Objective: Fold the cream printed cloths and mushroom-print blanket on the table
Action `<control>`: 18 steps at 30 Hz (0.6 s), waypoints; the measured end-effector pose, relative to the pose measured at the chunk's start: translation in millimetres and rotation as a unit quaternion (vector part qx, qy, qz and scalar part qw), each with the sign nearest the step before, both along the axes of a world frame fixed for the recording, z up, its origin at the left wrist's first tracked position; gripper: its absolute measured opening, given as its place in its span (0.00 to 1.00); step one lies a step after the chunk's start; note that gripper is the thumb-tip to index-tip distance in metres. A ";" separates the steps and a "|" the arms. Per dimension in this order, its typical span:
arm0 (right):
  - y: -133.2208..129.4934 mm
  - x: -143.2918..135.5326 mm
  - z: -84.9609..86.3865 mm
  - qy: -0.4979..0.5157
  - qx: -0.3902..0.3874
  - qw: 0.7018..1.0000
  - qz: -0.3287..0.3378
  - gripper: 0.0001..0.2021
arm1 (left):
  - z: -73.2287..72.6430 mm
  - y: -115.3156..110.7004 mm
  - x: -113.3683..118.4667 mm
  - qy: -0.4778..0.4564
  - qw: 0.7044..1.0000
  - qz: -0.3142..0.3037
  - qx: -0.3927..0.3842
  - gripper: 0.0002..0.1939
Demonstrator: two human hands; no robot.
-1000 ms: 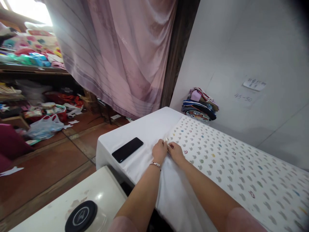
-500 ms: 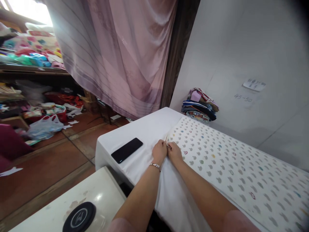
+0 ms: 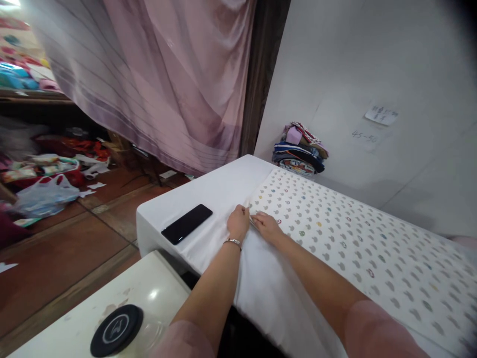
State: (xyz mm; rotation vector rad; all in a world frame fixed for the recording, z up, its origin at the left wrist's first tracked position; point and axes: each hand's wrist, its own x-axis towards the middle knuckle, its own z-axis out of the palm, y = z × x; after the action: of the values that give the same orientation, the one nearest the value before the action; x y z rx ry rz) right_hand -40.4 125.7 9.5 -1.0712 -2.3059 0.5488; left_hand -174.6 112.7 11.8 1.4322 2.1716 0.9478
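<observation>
A white fabric (image 3: 354, 233) with grey and coloured prints lies over the right side of the white-covered table (image 3: 223, 181). At its near left corner, my left hand (image 3: 239, 222) is closed on the fabric edge, a bracelet on its wrist. Just to the right, my right hand (image 3: 267, 227) pinches the same edge, its fingers bent and resting low on the cloth. A small gap separates the two hands. Left of them a black phone (image 3: 187, 223) lies flat on the table.
Folded clothes (image 3: 300, 150) are stacked by the wall at the far edge. A pale surface (image 3: 70, 323) at lower left bears a round black lid (image 3: 117, 330). A pink curtain (image 3: 179, 74) hangs behind; bags and a red basket stand on the floor at left.
The view has shifted, so the scene sits further left and higher. My hands have moved slightly apart, and the raised fold of edge between them now lies lower.
</observation>
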 end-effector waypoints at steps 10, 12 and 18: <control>-0.1 130.6 1.0 -0.178 0.079 0.967 -0.163 0.17 | 3.8 0.6 0.6 -0.010 1.000 0.010 -0.024 0.13; -4.1 128.3 -0.2 -0.185 0.082 0.978 -0.058 0.19 | 3.3 0.8 0.5 -0.007 1.000 0.009 -0.021 0.14; 12.4 136.1 -6.1 -0.251 -0.003 0.957 -0.146 0.26 | 2.2 1.3 -1.8 0.003 1.000 0.026 -0.001 0.15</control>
State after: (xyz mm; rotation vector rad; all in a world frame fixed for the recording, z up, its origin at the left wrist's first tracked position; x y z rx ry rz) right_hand 95.7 138.2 3.4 -1.6736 -2.4866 0.1749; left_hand -176.3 114.0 13.9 1.3843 2.2242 0.9593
